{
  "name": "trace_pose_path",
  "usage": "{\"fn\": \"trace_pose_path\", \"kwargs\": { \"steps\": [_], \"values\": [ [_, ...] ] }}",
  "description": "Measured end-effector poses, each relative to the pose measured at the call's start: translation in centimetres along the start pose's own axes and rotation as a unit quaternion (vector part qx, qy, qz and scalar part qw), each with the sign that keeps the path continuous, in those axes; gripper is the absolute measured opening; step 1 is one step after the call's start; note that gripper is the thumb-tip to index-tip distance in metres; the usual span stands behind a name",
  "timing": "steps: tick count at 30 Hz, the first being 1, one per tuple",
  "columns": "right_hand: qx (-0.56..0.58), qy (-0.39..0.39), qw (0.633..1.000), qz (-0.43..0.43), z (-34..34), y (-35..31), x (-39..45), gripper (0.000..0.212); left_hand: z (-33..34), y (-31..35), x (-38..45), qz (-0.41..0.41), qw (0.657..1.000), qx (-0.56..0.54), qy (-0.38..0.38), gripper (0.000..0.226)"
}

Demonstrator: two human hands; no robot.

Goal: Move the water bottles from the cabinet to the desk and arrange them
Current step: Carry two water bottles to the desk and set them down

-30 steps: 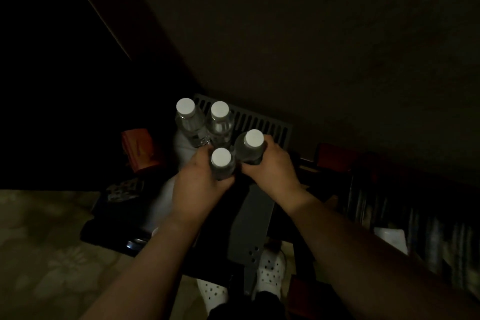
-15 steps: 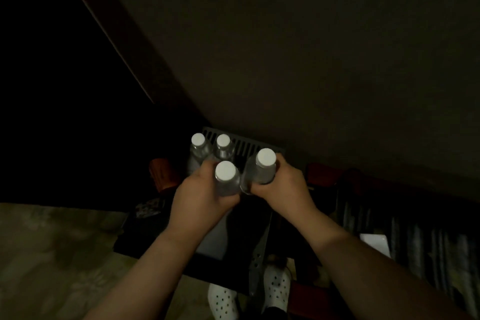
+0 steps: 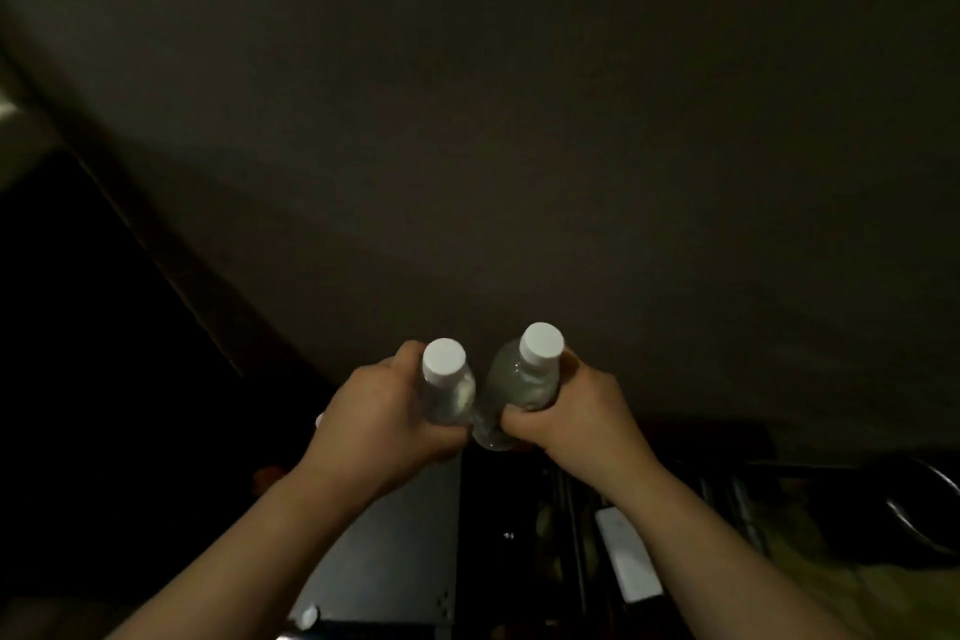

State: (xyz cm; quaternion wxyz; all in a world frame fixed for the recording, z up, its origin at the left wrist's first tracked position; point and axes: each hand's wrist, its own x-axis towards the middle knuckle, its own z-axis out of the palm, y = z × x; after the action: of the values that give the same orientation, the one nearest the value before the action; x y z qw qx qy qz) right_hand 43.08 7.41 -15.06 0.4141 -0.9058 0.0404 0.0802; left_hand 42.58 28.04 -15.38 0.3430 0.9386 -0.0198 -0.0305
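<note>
Both bare forearms reach forward from the bottom of the view and converge near the middle, the hands held side by side at about the same height in front of a dim, plain brownish wall (image 3: 519,120). The left hand (image 3: 379,416) is seen from its back, knuckles up, fingers curled round the clear plastic water bottle with a white screw cap (image 3: 445,382) — the cap and shoulder stick up above the thumb side. The right hand (image 3: 571,411) mirrors it, wrapped round a second clear plastic water bottle with a white cap (image 3: 524,374), which leans slightly toward the left. The two bottles are just beside each other, their lower parts seemingly touching between the hands. Both bottles are held in the air, upright or nearly so. Below the hands lie a grey flat panel (image 3: 405,546) and dark shelving with a white oblong object (image 3: 626,556) — details there are too dark to make out.
</note>
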Motion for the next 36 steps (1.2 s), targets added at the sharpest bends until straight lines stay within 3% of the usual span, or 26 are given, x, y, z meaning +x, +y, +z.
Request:
{"fn": "trace_pose_path", "kwargs": {
  "steps": [13,23,29,36],
  "values": [
    [0.003,0.188,0.980,0.061,-19.3,1.9,-17.9,0.033,-1.7,22.9,-6.0,0.236,0.966,-0.025,-0.106,0.059],
    [-0.039,0.296,0.949,0.104,-31.2,9.2,-37.7,0.038,6.2,38.7,-18.8,0.366,0.900,-0.081,-0.223,0.049],
    [-0.057,0.343,0.927,0.139,-37.8,14.7,-49.8,0.031,11.3,47.4,-26.5,0.423,0.871,-0.077,-0.239,0.052],
    [-0.062,0.399,0.894,0.192,-44.1,20.1,-59.4,0.037,17.5,56.3,-32.9,0.486,0.828,-0.077,-0.270,0.047]
  ]
}}
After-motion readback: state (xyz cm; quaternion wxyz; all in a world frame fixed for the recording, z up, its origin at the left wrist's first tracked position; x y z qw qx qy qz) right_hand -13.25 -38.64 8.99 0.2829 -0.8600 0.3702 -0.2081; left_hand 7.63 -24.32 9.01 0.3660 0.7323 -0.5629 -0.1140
